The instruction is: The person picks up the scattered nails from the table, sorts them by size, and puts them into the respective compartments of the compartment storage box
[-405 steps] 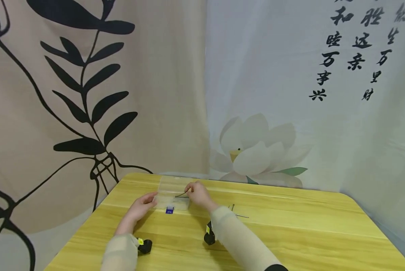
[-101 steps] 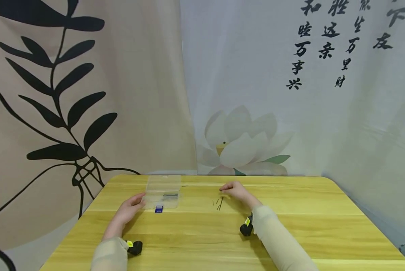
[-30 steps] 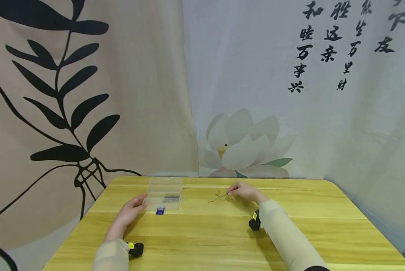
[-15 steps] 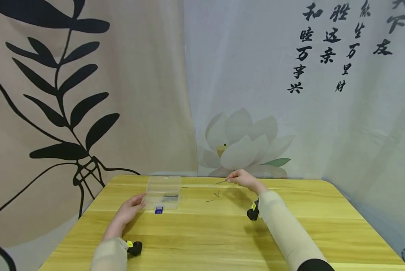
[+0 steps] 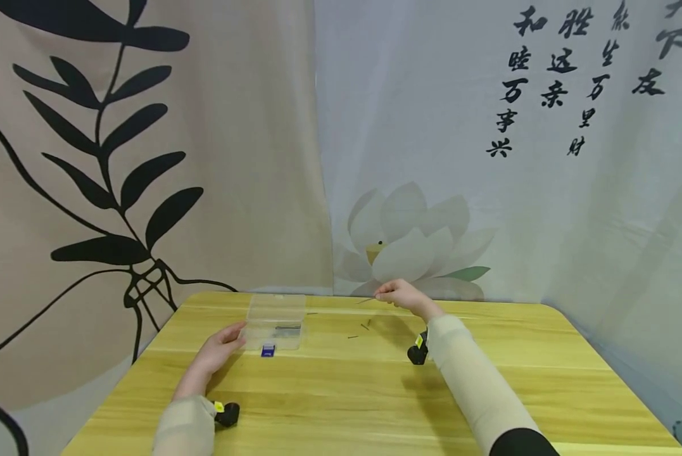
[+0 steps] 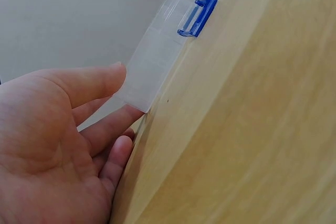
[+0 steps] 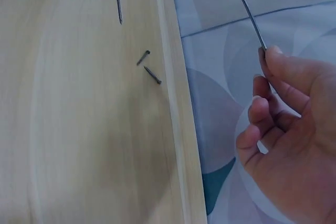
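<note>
wood-grain table (image 5: 318, 405) | loose nails (image 7: 119, 11) on it | plant-print cloth backdrop (image 5: 261, 158) behind

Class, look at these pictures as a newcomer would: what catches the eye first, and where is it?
Probably the bold black plant print at the head view's left, then the black writing at upper right. After those come the right hand, pinching a nail near the table's far edge, and the clear box with the left hand at its side.
</note>
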`<state>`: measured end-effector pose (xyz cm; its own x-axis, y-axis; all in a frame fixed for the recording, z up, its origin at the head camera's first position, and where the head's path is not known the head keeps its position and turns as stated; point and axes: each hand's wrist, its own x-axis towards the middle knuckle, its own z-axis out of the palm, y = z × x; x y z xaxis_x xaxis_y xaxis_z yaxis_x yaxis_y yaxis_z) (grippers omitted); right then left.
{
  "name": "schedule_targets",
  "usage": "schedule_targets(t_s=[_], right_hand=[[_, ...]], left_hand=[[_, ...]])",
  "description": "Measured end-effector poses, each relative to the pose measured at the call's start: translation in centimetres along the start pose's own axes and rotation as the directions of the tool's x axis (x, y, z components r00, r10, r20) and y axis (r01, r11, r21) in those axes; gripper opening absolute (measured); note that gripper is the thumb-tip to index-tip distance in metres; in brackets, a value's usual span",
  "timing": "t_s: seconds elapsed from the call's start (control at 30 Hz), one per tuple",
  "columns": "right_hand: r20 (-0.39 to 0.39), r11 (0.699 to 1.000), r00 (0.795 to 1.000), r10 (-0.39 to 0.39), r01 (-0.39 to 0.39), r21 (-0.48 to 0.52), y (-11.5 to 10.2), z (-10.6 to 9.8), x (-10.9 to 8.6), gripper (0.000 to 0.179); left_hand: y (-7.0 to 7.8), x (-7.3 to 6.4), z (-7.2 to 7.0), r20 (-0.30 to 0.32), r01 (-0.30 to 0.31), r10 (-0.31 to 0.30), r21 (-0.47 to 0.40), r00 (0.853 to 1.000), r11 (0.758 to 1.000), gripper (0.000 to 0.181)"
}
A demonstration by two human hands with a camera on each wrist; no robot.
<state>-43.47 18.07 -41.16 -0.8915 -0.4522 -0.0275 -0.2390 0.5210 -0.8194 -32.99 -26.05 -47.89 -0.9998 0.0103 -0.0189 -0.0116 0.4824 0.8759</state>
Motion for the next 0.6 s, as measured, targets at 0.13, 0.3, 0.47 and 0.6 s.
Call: schedule_targets(t_s=[0.13, 0.3, 0.47, 0.6], right_hand=[[0.000, 1.000, 1.000, -0.003, 0.003, 0.016, -0.3, 0.8, 0.5, 0.030], [-0.012, 1.000, 1.000, -0.014, 0.014, 0.004, -0.6, 2.4, 1.2, 0.031], [-0.041, 0.999, 0.998, -0.046, 0.045, -0.008, -1.3, 4.2, 1.8, 0.027], [-0.060, 0.997, 0.995, -0.079, 0.080, 0.009, -2.1, 5.6, 2.4, 0.023]], left_hand=[[0.0, -0.1, -0.1, -0.008, -0.005, 0.005, 0.000, 1.000, 1.000, 0.051], [-0.1, -0.1, -0.3, -0.001, -0.008, 0.008, -0.010, 1.000, 1.000, 0.052], [-0.2, -0.2, -0.3, -0.008, -0.009, 0.009, -0.006, 1.000, 1.000, 0.052], [-0.2, -0.2, -0.3, -0.013, -0.007, 0.007, -0.002, 1.000, 1.000, 0.051]])
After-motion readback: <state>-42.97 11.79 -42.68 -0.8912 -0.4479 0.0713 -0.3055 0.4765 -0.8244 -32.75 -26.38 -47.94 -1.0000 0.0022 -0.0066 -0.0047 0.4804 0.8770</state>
